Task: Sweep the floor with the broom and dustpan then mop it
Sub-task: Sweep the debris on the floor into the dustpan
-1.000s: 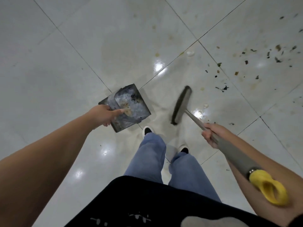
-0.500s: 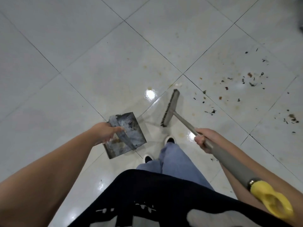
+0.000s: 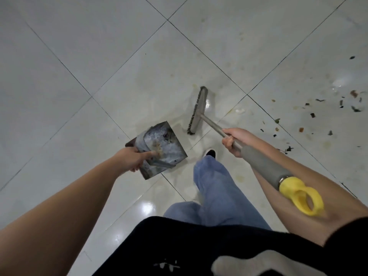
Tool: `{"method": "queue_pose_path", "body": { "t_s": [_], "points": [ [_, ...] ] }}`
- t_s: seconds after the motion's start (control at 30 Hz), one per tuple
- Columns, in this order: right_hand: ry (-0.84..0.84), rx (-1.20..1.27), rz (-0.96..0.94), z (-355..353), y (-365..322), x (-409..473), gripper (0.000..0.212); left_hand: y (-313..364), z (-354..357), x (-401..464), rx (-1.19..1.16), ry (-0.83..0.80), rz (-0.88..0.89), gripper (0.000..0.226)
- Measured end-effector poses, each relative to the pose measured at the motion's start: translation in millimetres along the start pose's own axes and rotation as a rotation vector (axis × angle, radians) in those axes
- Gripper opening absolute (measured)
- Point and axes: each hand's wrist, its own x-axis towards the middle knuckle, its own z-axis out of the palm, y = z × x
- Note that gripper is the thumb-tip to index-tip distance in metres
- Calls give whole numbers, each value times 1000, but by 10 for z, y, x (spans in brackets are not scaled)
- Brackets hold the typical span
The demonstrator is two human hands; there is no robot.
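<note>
left grip (image 3: 131, 160) curled round dustpan (image 3: 159, 149) handle | right grip (image 3: 236, 141) clasps broom (image 3: 197, 111) shaft | debris (image 3: 328, 112) on floor (image 3: 79, 56), right of right grip

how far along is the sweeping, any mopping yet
Partly swept: the dustpan, held by the left hand, already has some dirt in it. In hand: the right hand grips the broom. Left: dark debris is scattered on the tiles at right. No mop in view, so mopping looks unstarted.
</note>
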Motion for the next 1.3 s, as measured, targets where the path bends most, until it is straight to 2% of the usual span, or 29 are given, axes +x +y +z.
{"method": "queue_pose_path", "body": {
  "t_s": [0.13, 0.27, 0.43, 0.67, 0.8, 0.97, 1.1, 1.3],
  "points": [
    [40, 88, 9, -297, -512, 114, 30, 396, -184, 278, 84, -24, -15, 41],
    [65, 273, -4, -788, -684, 61, 29, 869, -323, 497, 207, -14, 2, 45],
    [151, 437, -1, -1177, -557, -137, 26, 1393, -408, 656, 338, -48, 55, 48],
    [238, 603, 32, -1574, -160, -399, 24, 2033, -540, 679, 482, 10, 190, 57],
    [289, 593, 30, -1540, -122, -498, 26, 2337, -569, 769, 548, 1, 260, 55],
    [253, 599, -125, -1278, -301, -503, 27, 2668, -621, 977, 628, -31, 335, 57],
    [178, 608, -197, -966, -768, -462, 22, 2990, -738, 1091, 725, -72, 365, 58],
    [69, 606, -177, -818, -1537, -298, 23, 3449, -818, 1202, 847, -147, 390, 61]
  ]
}}
